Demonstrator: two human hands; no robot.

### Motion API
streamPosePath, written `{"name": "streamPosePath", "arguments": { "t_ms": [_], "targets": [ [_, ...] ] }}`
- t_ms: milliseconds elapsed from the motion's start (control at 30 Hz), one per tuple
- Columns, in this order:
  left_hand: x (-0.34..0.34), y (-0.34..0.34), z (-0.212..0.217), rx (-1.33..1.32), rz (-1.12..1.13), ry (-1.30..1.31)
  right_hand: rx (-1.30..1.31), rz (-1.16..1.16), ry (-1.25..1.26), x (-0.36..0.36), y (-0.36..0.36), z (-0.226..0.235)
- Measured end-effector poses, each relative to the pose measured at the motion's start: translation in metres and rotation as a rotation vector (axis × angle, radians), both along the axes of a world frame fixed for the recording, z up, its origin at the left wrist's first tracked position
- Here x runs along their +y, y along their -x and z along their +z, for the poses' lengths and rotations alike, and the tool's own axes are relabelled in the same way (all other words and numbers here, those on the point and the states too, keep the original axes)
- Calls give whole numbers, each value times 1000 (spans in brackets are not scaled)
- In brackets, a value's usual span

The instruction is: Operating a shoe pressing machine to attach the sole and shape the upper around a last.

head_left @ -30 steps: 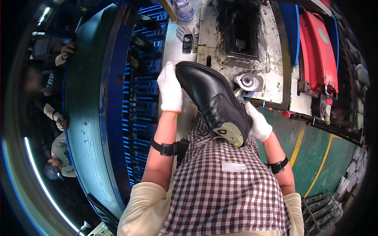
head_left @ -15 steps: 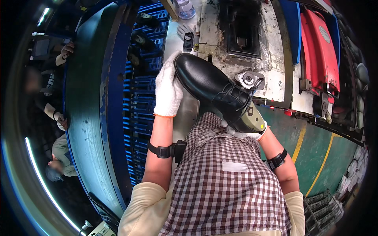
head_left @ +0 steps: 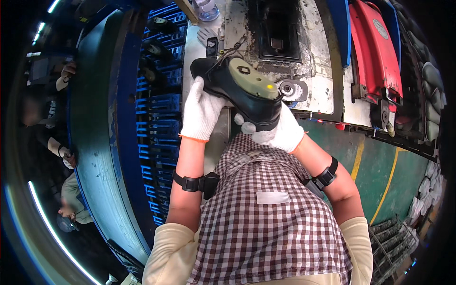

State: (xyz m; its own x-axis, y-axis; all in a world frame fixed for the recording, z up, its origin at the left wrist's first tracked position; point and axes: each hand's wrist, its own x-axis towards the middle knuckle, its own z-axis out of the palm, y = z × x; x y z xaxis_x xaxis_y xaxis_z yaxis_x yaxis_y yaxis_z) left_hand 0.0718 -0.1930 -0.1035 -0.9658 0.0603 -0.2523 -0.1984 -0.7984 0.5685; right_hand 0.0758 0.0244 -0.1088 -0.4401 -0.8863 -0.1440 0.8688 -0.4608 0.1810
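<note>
Held up over the stained grey workbench (head_left: 327, 90), the black leather shoe with pale insole board (head_left: 242, 88) looks light yet stiff, left gloved hand (head_left: 202, 111) closed around its upper, right gloved hand (head_left: 280, 133) cupping the heel.

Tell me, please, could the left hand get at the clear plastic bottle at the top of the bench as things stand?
Probably not right now. The left hand is gripping the black shoe together with the right hand, and the shoe lies between it and the clear bottle. It would first have to let go.
</note>
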Motion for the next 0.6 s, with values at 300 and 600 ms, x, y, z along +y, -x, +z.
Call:
{"name": "streamPosePath", "arguments": {
  "t_ms": [300,600],
  "targets": [
    [-7,-27,9,-140,-40,29,117,20,-413,-16,3,-13],
    [-12,-52,4,-503,93,39,646,365,-1032,-47,7,2]
  ]
}}
